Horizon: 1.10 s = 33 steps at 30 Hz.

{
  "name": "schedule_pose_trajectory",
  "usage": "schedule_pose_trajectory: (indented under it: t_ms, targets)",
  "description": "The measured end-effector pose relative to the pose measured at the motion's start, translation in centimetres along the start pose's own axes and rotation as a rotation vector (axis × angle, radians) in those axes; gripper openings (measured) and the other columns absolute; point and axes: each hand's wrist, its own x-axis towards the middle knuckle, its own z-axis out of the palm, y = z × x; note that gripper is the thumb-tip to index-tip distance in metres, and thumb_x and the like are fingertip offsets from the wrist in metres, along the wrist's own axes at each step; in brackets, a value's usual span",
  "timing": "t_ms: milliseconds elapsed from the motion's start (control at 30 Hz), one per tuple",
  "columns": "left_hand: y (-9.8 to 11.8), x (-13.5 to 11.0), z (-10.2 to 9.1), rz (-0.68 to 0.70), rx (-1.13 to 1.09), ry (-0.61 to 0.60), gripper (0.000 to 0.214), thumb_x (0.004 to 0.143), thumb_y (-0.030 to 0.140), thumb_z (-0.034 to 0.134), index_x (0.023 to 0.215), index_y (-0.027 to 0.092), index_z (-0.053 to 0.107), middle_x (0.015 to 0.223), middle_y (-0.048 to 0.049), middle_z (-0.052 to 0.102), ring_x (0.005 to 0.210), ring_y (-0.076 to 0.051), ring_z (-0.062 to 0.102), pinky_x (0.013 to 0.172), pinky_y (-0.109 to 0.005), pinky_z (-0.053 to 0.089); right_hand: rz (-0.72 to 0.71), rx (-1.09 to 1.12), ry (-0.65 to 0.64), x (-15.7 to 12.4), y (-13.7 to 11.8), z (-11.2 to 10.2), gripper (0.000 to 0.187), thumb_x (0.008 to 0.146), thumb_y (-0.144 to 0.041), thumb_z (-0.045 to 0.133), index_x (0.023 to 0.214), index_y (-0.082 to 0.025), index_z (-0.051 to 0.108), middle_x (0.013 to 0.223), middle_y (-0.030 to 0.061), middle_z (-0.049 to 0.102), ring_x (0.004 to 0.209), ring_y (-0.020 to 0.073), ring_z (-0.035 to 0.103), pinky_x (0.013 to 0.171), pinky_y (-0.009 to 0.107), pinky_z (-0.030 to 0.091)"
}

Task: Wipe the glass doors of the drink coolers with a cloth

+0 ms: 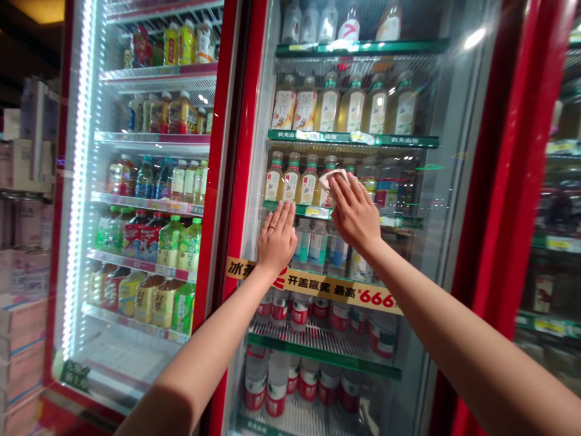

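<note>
My right hand presses a white cloth against the glass door of a red-framed drinks fridge. Part of the cloth shows past the fingertips; the rest is hidden under the hand. Lower and to the left, my left hand lies on the same glass with its fingers stretched out, a ring on one of them. Nothing shows in that hand. Below both hands, a yellow promotional strip with black and red lettering crosses the door. Behind the glass, tea bottles stand on a green-edged shelf.
A second lit fridge with several shelves of colourful bottles stands on the left. Another red-framed fridge is at the right edge. Stacked boxes are at the far left. Water bottles with red labels fill the lower shelves.
</note>
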Motion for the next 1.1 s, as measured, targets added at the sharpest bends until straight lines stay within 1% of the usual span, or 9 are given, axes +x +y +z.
schedule_pose_trajectory:
  t_ms: [100, 267, 400, 567, 667, 767, 867, 967, 1100]
  targets:
    - [2.0, 0.6, 0.8, 0.063, -0.023, -0.039, 0.085, 0.107, 0.015, 0.043, 0.176, 0.027, -0.005, 0.18, -0.004, 0.032, 0.167, -0.023, 0.032, 0.14, -0.047, 0.028, 0.015, -0.002, 0.047, -0.2, 0.2, 0.2, 0.085, 0.105, -0.02, 0.045, 0.177, -0.033, 0.001, 0.18, 0.004, 0.034, 0.167, 0.0351, 0.03, 0.135, 0.065, 0.035]
    - [4.1, 0.6, 1.9, 0.043, -0.048, -0.044, 0.087, 0.108, 0.017, 0.042, 0.176, 0.024, -0.011, 0.181, -0.0069, 0.028, 0.168, -0.024, 0.03, 0.139, -0.048, 0.03, -0.044, -0.011, -0.001, -0.3, 0.4, -0.1, 0.081, 0.105, -0.019, 0.045, 0.178, -0.034, 0.012, 0.176, 0.0026, 0.042, 0.166, 0.032, 0.034, 0.136, 0.062, 0.036]
    - [4.2, 0.3, 2.1, 0.028, -0.045, -0.022, 0.086, 0.108, 0.018, 0.042, 0.176, 0.024, -0.01, 0.181, -0.0067, 0.027, 0.168, -0.023, 0.029, 0.139, -0.049, 0.03, 0.002, -0.039, 0.044, -0.5, 0.3, 0.1, 0.079, 0.105, -0.017, 0.044, 0.178, -0.029, 0.016, 0.175, 0.0067, 0.045, 0.166, 0.034, 0.036, 0.135, 0.063, 0.037]
    - [4.2, 0.3, 2.0, 0.015, -0.054, -0.051, 0.086, 0.108, 0.018, 0.041, 0.176, 0.025, -0.011, 0.182, -0.0056, 0.026, 0.169, -0.023, 0.028, 0.14, -0.049, 0.029, 0.092, -0.035, 0.154, -1.9, 0.0, 0.6, 0.088, 0.102, -0.013, 0.044, 0.178, -0.034, 0.003, 0.176, 0.0064, 0.043, 0.165, 0.0388, 0.036, 0.132, 0.072, 0.039]
    - [4.3, 0.4, 1.9, 0.01, -0.051, -0.059, 0.086, 0.108, 0.018, 0.04, 0.175, 0.025, -0.014, 0.182, -0.0055, 0.027, 0.169, -0.023, 0.027, 0.14, -0.048, 0.029, 0.026, -0.011, 0.106, -2.3, 0.4, 0.2, 0.09, 0.102, -0.011, 0.044, 0.177, -0.036, 0.003, 0.175, 0.0038, 0.044, 0.165, 0.0369, 0.036, 0.133, 0.07, 0.04]
    - [4.4, 0.4, 2.0, 0.009, -0.058, -0.06, 0.087, 0.109, 0.018, 0.04, 0.175, 0.026, -0.016, 0.182, -0.0054, 0.026, 0.169, -0.023, 0.027, 0.14, -0.049, 0.028, -0.092, 0.019, -0.011, -1.5, 1.7, -0.7, 0.087, 0.102, -0.011, 0.047, 0.177, -0.038, 0.012, 0.175, -0.0001, 0.044, 0.165, 0.0331, 0.036, 0.135, 0.064, 0.039]
    - [4.4, 0.3, 2.0, 0.006, -0.065, -0.063, 0.089, 0.109, 0.019, 0.041, 0.174, 0.027, -0.019, 0.182, -0.0051, 0.024, 0.169, -0.024, 0.027, 0.14, -0.05, 0.028, -0.148, 0.036, -0.088, -0.4, 2.9, -1.5, 0.087, 0.101, -0.011, 0.05, 0.176, -0.041, 0.019, 0.176, -0.0039, 0.043, 0.165, 0.0315, 0.036, 0.137, 0.062, 0.038]
    - [4.4, 0.3, 2.1, 0.011, -0.063, -0.068, 0.09, 0.109, 0.02, 0.042, 0.173, 0.027, -0.021, 0.182, -0.0047, 0.023, 0.169, -0.024, 0.027, 0.14, -0.05, 0.028, -0.1, 0.022, -0.047, -0.5, 2.7, -1.6, 0.085, 0.101, -0.011, 0.049, 0.176, -0.037, 0.02, 0.176, -0.0015, 0.042, 0.166, 0.0331, 0.035, 0.136, 0.062, 0.038]
    - [4.4, 0.2, 2.1, 0.017, -0.043, -0.051, 0.089, 0.111, 0.022, 0.041, 0.171, 0.027, -0.025, 0.182, -0.0046, 0.024, 0.169, -0.023, 0.027, 0.139, -0.051, 0.031, -0.007, -0.03, 0.04, -2.3, 0.8, -0.9, 0.085, 0.103, -0.011, 0.047, 0.178, -0.034, 0.015, 0.176, 0.0043, 0.044, 0.164, 0.0371, 0.038, 0.132, 0.067, 0.043]
